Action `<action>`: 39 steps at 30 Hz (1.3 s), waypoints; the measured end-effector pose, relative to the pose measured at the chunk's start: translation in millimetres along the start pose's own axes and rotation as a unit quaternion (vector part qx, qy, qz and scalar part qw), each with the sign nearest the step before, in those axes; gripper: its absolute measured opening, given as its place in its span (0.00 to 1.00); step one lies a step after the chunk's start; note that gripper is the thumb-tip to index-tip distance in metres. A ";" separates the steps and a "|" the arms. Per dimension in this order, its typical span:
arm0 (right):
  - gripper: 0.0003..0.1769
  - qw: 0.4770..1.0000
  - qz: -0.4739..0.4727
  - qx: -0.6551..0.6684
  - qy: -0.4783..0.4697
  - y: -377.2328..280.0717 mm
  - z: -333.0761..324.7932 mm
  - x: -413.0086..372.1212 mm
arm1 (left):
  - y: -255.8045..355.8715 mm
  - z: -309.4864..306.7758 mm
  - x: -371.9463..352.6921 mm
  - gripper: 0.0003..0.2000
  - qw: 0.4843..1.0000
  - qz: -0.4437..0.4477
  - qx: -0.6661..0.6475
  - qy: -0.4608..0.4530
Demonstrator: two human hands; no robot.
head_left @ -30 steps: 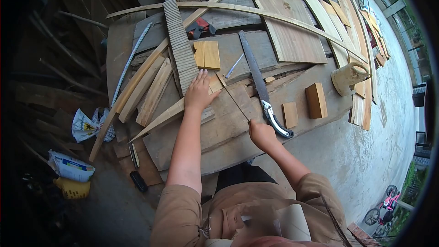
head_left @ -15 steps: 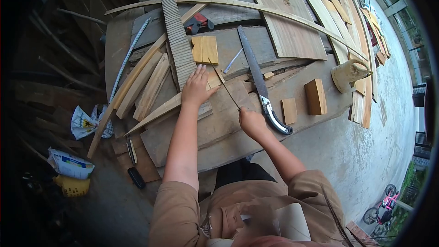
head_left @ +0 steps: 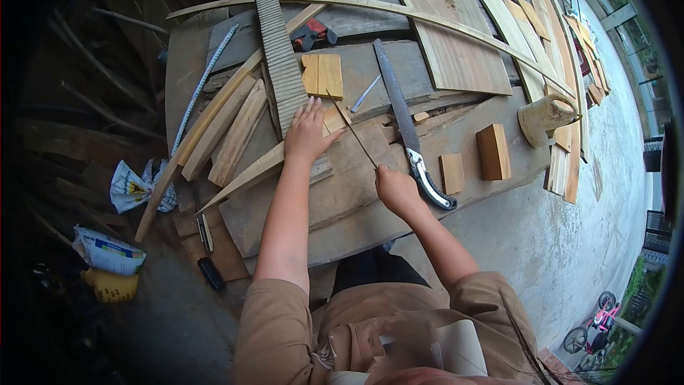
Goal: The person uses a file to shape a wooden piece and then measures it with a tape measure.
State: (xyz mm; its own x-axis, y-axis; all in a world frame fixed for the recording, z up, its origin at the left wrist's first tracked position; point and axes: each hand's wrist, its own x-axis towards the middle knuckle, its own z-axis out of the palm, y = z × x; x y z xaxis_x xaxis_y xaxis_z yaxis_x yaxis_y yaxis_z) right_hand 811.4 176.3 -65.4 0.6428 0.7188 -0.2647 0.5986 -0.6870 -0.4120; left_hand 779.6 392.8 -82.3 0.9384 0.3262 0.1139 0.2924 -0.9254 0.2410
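My left hand point(head_left: 306, 135) lies flat with fingers stretched and thumb apart, pressing on a tapered wooden strip point(head_left: 246, 177) beside a ridged slat point(head_left: 276, 57). My right hand point(head_left: 399, 191) is closed around the near end of a thin, dark metal file point(head_left: 363, 147). The file slants away from me across the strip's wide end, just right of my left thumb. Its far tip reaches a square yellowish wood block point(head_left: 323, 76). To the right of my right hand lies a folding saw point(head_left: 396, 93) with a black and white handle.
Two small wood blocks, a flat one point(head_left: 452, 173) and a thick one point(head_left: 494, 152), are on the right. Beyond them stands a cream plastic mug point(head_left: 541, 120). A white tape measure point(head_left: 205, 89), a utility knife point(head_left: 206, 234) and curved wood strips are on the left. A long strip point(head_left: 442, 20) crosses the back.
The whole view has shifted slightly. My right hand and the file have moved a little to the right; my left hand stays on the strip.
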 end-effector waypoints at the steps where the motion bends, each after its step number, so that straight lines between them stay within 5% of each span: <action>1: 0.09 1.000 0.015 -0.007 -0.024 7.1 -6.1 -25.8 | -0.4 0.2 0.2 0.33 1.000 -0.004 0.000 -0.002; 5: 0.11 0.998 0.016 0.014 -0.052 4.7 -30.1 -17.2 | -1.3 3.6 -4.0 0.33 1.000 0.008 0.003 0.001; 10: 0.11 0.999 -0.007 0.033 -0.008 -29.1 -16.6 84.6 | -1.1 3.5 2.3 0.31 1.000 -0.010 0.011 0.011; 17: 0.12 0.994 0.049 0.003 -0.097 7.5 -41.3 -36.6 | 0.0 -0.1 1.9 0.31 1.000 -0.018 0.004 0.005; 27: 0.13 0.998 0.020 0.025 -0.058 -23.6 -22.0 72.5 | -3.3 2.7 0.1 0.32 1.000 -0.014 0.020 0.006; 32: 0.13 0.985 0.088 0.011 -0.147 11.1 -46.0 -41.6 | -3.4 -0.5 5.4 0.32 1.000 -0.011 0.006 0.020; 39: 0.13 0.998 0.004 0.029 -0.046 -24.8 -19.3 82.2 | 1.0 2.9 3.6 0.32 0.999 -0.025 0.003 0.023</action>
State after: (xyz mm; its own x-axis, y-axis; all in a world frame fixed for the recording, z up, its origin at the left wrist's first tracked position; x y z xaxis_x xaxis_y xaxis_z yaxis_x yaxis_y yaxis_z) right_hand 858.6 250.4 -60.1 0.5991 0.7216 -0.3469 0.5627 -0.6878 -0.4586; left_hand 783.8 392.5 -84.4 0.9134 0.3803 0.1453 0.3398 -0.9087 0.2423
